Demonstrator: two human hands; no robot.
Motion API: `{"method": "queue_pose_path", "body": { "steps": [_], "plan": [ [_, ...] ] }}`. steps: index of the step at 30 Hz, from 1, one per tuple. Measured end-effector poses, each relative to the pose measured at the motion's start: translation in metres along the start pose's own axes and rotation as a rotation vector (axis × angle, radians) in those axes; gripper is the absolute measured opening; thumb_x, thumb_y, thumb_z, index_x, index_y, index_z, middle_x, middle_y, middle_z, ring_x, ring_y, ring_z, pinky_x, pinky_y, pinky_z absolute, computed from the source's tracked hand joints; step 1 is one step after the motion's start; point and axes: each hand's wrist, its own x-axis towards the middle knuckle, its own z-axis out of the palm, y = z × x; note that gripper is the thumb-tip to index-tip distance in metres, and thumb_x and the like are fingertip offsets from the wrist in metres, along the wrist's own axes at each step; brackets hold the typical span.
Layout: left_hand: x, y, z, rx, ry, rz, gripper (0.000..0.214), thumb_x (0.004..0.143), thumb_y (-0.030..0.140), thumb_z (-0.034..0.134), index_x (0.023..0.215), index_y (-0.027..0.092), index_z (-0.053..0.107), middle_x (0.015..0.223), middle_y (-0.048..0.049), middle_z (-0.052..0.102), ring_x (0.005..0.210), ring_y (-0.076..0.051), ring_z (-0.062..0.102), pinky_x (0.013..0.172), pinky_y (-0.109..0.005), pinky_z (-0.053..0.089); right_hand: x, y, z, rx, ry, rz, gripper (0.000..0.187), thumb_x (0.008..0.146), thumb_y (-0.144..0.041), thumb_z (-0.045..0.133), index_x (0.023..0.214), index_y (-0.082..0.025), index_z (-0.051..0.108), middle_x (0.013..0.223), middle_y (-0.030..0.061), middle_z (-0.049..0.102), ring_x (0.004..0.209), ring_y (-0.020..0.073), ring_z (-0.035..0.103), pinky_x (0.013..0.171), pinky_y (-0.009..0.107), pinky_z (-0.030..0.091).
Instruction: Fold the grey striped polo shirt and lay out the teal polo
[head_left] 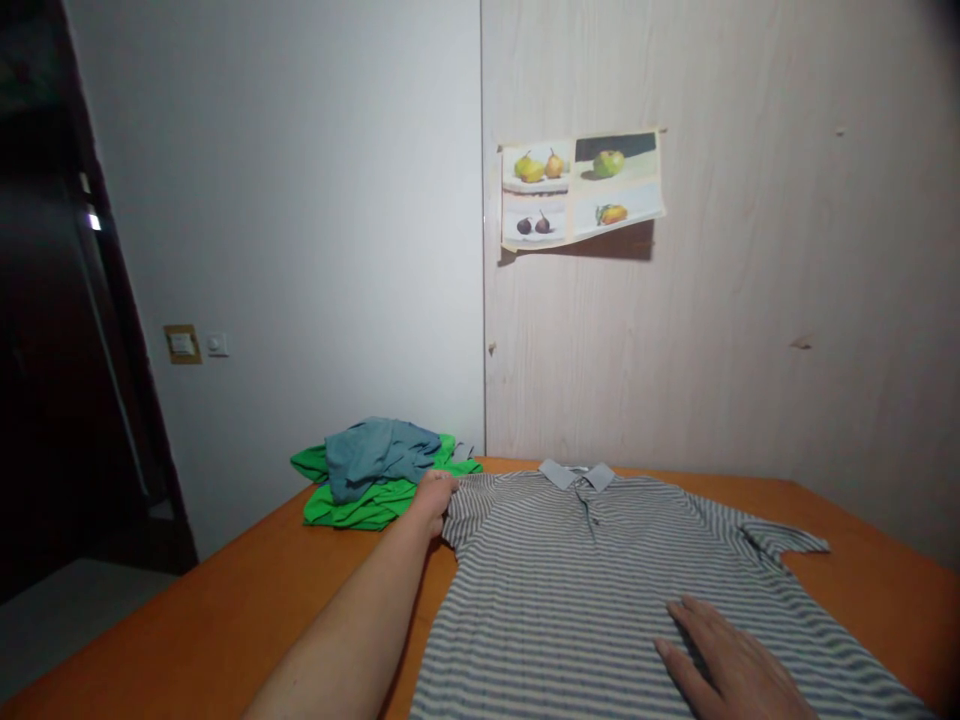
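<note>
A grey striped polo shirt [585,610] lies spread out face up on the orange table, its plain grey collar toward the wall. My left hand [436,495] reaches out to the end of the left sleeve, with its fingers closed on the fabric there. Over the right side of the shirt's body is my right hand [727,655], fingers stretched out; it appears to rest on the cloth. The right sleeve [787,537] lies slightly folded near the table's right side.
A heap of green cloth [352,510] with a blue-grey garment [382,455] on top sits at the table's back left. The orange table [247,600] meets a pale wall, where a sheet of fruit pictures [581,190] hangs. A dark doorway [67,350] is at far left.
</note>
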Motion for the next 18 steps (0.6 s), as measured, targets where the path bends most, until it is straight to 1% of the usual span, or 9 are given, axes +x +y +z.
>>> {"method": "queue_pose_path", "body": {
  "steps": [1,2,5,6,8,11,13,14,18],
  "plan": [
    [0.001,0.001,-0.003,0.066,0.031,0.009,0.037,0.096,0.037,0.061,0.128,0.017,0.058,0.127,-0.0098,0.061,0.107,-0.023,0.063,0.089,-0.045,0.056,0.0,-0.001,-0.001,0.0,0.0,-0.001,0.069,0.09,-0.059,0.039,0.141,-0.017,0.058,0.151,0.0092,0.049,0.143,0.0319,0.041,0.119,0.054,0.031],
    [0.002,0.001,-0.007,0.154,0.068,0.023,0.034,0.095,0.034,0.062,0.124,0.016,0.059,0.123,-0.0093,0.063,0.105,-0.023,0.063,0.088,-0.043,0.055,-0.001,-0.001,-0.001,-0.001,0.0,0.0,0.068,0.09,-0.058,0.039,0.14,-0.016,0.058,0.151,0.0096,0.049,0.142,0.032,0.042,0.118,0.054,0.032],
    [0.003,0.003,-0.019,0.405,0.174,0.088,0.018,0.089,0.021,0.061,0.107,0.016,0.062,0.101,-0.0053,0.067,0.097,-0.022,0.063,0.079,-0.031,0.051,-0.001,-0.002,-0.001,0.005,0.018,0.006,0.066,0.091,-0.058,0.04,0.139,-0.017,0.059,0.151,0.0106,0.049,0.142,0.0325,0.042,0.118,0.054,0.031],
    [0.003,0.003,-0.022,0.478,0.201,0.113,0.016,0.087,0.017,0.06,0.102,0.017,0.062,0.097,-0.0044,0.067,0.096,-0.022,0.063,0.077,-0.029,0.049,-0.001,-0.003,0.0,0.011,0.028,0.005,0.065,0.091,-0.058,0.041,0.138,-0.017,0.06,0.15,0.0109,0.05,0.142,0.0327,0.042,0.118,0.054,0.031],
    [0.0,0.006,-0.027,0.612,0.24,0.17,0.019,0.084,0.013,0.056,0.101,0.019,0.06,0.098,-0.0053,0.066,0.098,-0.022,0.062,0.078,-0.028,0.046,-0.002,-0.004,0.0,0.026,0.055,0.0,0.063,0.091,-0.057,0.043,0.136,-0.017,0.062,0.149,0.0118,0.052,0.141,0.0332,0.044,0.117,0.055,0.032],
    [-0.01,0.013,-0.029,0.792,0.272,0.27,0.027,0.085,0.015,0.051,0.111,0.018,0.059,0.113,-0.0121,0.064,0.11,-0.027,0.059,0.088,-0.034,0.044,-0.003,-0.005,0.0,0.039,0.089,-0.012,0.062,0.091,-0.056,0.044,0.135,-0.016,0.062,0.147,0.0131,0.054,0.139,0.034,0.046,0.117,0.055,0.032],
    [-0.021,0.016,-0.024,0.899,0.256,0.346,0.03,0.088,0.02,0.048,0.116,0.018,0.058,0.122,-0.0148,0.061,0.116,-0.03,0.055,0.094,-0.039,0.042,-0.004,-0.006,0.0,0.038,0.101,-0.013,0.062,0.091,-0.055,0.045,0.135,-0.015,0.062,0.147,0.0137,0.053,0.139,0.0344,0.046,0.117,0.055,0.032],
    [-0.027,0.017,-0.021,0.947,0.232,0.384,0.03,0.09,0.023,0.046,0.118,0.019,0.058,0.123,-0.0144,0.061,0.117,-0.03,0.054,0.096,-0.04,0.041,-0.004,-0.007,-0.001,0.036,0.102,-0.011,0.062,0.092,-0.055,0.045,0.135,-0.015,0.062,0.148,0.0138,0.053,0.139,0.0345,0.046,0.117,0.055,0.032],
    [-0.045,0.012,-0.006,1.118,0.077,0.486,0.029,0.092,0.029,0.045,0.114,0.023,0.062,0.119,-0.01,0.064,0.113,-0.029,0.057,0.095,-0.041,0.042,-0.005,-0.01,-0.003,0.03,0.093,0.002,0.061,0.092,-0.054,0.044,0.137,-0.016,0.061,0.149,0.0128,0.051,0.14,0.034,0.044,0.118,0.056,0.029]
  ]
}}
